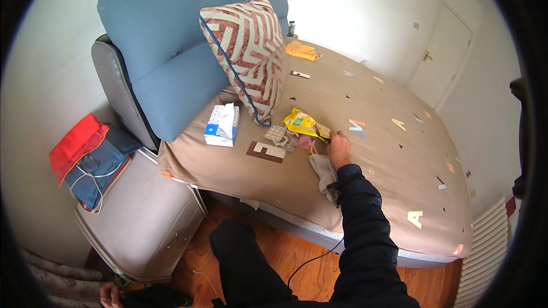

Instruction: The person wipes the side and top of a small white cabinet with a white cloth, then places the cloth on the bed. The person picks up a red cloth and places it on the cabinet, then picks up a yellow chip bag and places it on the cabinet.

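My right hand (pixel 339 149) reaches over the bed with its fingers closed at the near right corner of a yellow plastic packet (pixel 305 124). A dark bit shows at that corner, partly hidden by the fingers. Left of the packet lie a blister pack of pills (pixel 276 133) and a small pinkish item (pixel 306 142) I cannot make out. Grey cloth (pixel 324 172), perhaps a sock, lies beside my right wrist. Low at the left edge is my left hand (pixel 111 295), partly cut off by the dark rim, its fingers bent and its grip unclear.
A white and blue tissue box (pixel 221 126) and a patterned cushion (pixel 251 57) are on the bed (pixel 399 177). Behind them rises a blue headboard (pixel 171 63). A pale cabinet (pixel 142 217) bears red and blue bags (pixel 88 162). A black cable (pixel 311 261) hangs near my leg.
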Tool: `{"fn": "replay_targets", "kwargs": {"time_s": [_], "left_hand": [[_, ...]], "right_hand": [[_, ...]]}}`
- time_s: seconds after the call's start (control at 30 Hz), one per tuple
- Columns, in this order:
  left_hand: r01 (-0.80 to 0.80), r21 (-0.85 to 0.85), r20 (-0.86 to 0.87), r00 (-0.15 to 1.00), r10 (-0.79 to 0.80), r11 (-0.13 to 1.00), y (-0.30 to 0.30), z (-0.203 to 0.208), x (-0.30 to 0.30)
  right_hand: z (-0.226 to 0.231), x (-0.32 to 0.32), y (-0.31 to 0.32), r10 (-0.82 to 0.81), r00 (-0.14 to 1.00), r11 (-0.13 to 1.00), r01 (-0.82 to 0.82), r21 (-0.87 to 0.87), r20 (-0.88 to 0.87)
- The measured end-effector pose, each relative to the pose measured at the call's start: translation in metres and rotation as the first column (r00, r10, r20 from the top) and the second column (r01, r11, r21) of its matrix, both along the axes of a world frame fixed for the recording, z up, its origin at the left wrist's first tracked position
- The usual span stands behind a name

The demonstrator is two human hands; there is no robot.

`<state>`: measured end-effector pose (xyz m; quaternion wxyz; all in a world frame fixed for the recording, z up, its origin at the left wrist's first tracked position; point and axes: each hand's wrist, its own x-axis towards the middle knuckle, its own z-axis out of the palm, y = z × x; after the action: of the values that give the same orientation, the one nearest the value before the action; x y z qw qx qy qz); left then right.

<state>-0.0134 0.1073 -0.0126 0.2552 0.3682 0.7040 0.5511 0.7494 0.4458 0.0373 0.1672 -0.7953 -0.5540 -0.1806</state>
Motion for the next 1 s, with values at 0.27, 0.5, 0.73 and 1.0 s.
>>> {"fn": "replay_targets", "kwargs": {"time_s": [0.27,0.5,0.73,1.0], "left_hand": [[0.016,0.020,0.035,0.999,-0.017,1.000,0.002,-0.013,-0.009],[0.077,0.104,-0.068,0.995,-0.070,0.992,0.010,-0.019,-0.011],[0.011,0.116,0.180,0.983,-0.032,0.993,0.005,-0.020,-0.005],[-0.027,0.102,0.227,0.974,0.003,0.994,0.003,-0.021,-0.008]], "right_hand": [[0.043,-0.005,-0.006,0.120,0.993,0.901,-0.106,0.421,-0.006],[0.095,-0.060,-0.031,0.508,0.861,0.741,-0.460,0.489,0.041],[0.079,-0.182,-0.053,0.839,0.540,0.486,-0.798,0.356,0.066],[0.046,-0.336,-0.054,0.943,0.156,0.246,-0.922,0.299,-0.293]]}}
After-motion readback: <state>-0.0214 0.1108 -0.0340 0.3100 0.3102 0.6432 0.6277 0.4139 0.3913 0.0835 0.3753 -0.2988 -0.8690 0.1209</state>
